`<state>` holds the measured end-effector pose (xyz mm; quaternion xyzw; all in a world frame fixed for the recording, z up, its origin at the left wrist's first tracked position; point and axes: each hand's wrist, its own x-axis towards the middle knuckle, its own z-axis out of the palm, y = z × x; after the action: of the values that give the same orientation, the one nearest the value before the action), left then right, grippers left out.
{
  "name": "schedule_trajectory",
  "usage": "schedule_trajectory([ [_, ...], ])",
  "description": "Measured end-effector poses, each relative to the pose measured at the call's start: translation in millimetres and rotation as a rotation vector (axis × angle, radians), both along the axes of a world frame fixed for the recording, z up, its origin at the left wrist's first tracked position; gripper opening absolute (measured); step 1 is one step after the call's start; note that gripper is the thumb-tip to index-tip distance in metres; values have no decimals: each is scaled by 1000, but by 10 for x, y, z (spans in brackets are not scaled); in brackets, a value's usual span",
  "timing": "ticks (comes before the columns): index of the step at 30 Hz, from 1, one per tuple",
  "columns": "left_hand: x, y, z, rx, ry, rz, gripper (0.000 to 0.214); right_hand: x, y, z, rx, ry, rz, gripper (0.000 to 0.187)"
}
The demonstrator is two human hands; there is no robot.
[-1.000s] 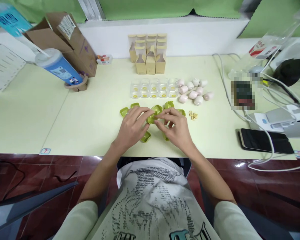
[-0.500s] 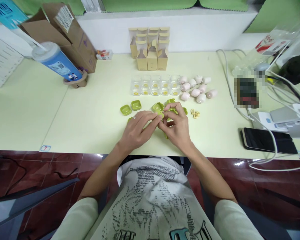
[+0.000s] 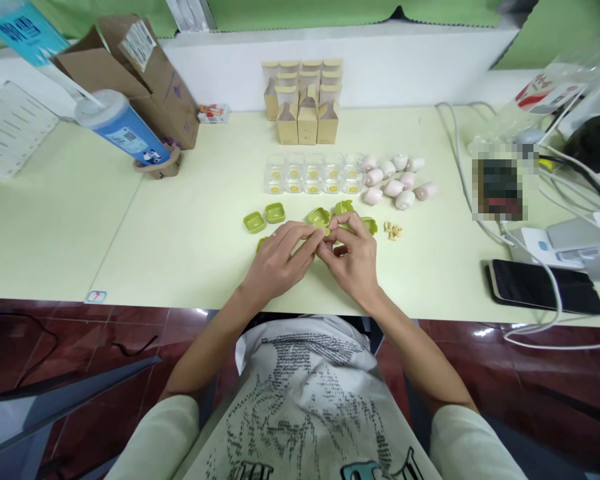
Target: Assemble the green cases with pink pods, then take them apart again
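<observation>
My left hand point(image 3: 279, 257) and my right hand point(image 3: 351, 255) meet at the fingertips over the pale green table point(image 3: 180, 227). Together they pinch a small green plastic piece point(image 3: 324, 231); most of it is hidden by the fingers. Several green square caps lie round the hands, two of them to the left point(image 3: 265, 217) and others just beyond the fingers point(image 3: 318, 215). Behind those stands a row of clear little cases with yellow dots point(image 3: 310, 175). Pink egg-shaped pieces point(image 3: 395, 180) lie to the right of the row, and a few tiny yellow bits point(image 3: 393, 231) sit close to my right hand.
Small tan cartons point(image 3: 303, 100) stand in a block at the back wall. A brown cardboard box point(image 3: 140, 73) and a tilted blue-and-white canister point(image 3: 123, 127) sit back left. At right lie a black phone point(image 3: 545, 285), cables point(image 3: 480, 227) and white devices point(image 3: 560, 237).
Both hands drew slightly toward me and closed fingertip to fingertip on a green piece. Two green caps at left, partly covered before, now lie in plain sight.
</observation>
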<state>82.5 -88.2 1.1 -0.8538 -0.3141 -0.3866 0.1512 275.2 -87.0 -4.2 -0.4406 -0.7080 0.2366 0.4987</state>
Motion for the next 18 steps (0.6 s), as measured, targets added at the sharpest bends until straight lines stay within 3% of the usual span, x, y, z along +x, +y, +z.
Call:
schedule_trajectory([
  [7, 39, -45, -65, -97, -25, 48, 46, -42, -17, -20, -44, -35, -5, 19],
  [10, -42, -1, -47, -119, -23, 110, 45, 8, -8, 57, -51, -69, -34, 18],
  [13, -202, 85, -8, -222, -46, 201, 44, 234, 22, 248, -27, -88, -121, 17],
  [18, -381, 164, 3, -561, -4, 240, 44, 921, 149, 476, -130, -210, -433, 10],
])
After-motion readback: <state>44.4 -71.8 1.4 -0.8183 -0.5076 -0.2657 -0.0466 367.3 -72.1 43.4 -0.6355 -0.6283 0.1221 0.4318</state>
